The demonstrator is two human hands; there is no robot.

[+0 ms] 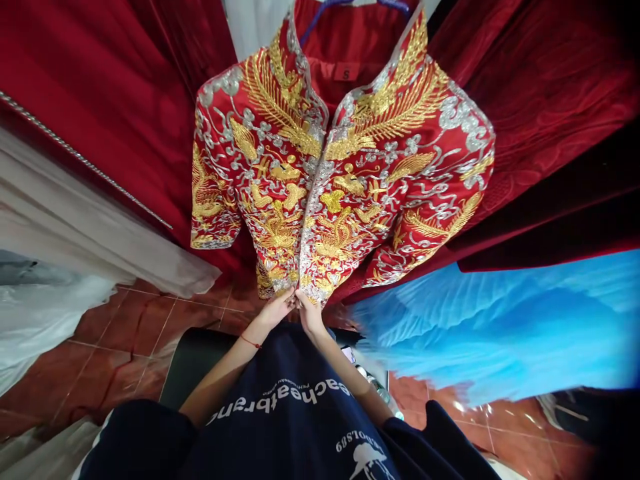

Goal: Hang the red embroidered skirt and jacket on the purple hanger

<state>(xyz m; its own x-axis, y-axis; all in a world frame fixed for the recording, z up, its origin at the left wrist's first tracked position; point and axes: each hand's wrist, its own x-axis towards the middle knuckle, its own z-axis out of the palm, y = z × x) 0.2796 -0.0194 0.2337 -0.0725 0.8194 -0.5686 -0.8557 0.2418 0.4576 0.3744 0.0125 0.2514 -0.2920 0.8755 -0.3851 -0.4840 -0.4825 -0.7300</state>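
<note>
A red jacket (345, 193) with dense gold and silver embroidery hangs in front of me from a purple-blue hanger (325, 8). Its front edges meet down the middle, and a label with an "S" shows inside the collar. At the bottom of the front opening, my left hand (279, 308) pinches one side of the hem. My right hand (309, 310) grips the other side right beside it, fingertips nearly touching. Both hands are closed on the cloth; any fastener between the fingers is too small to make out.
Red drapes and gowns (100, 60) hang on both sides. White tulle (90, 227) spreads at the left and a bright blue feathery fabric (500, 320) at the right. Under my arms is a dark seat (187, 363), with a bottle (381, 390) to its right. The floor has red tiles (120, 333).
</note>
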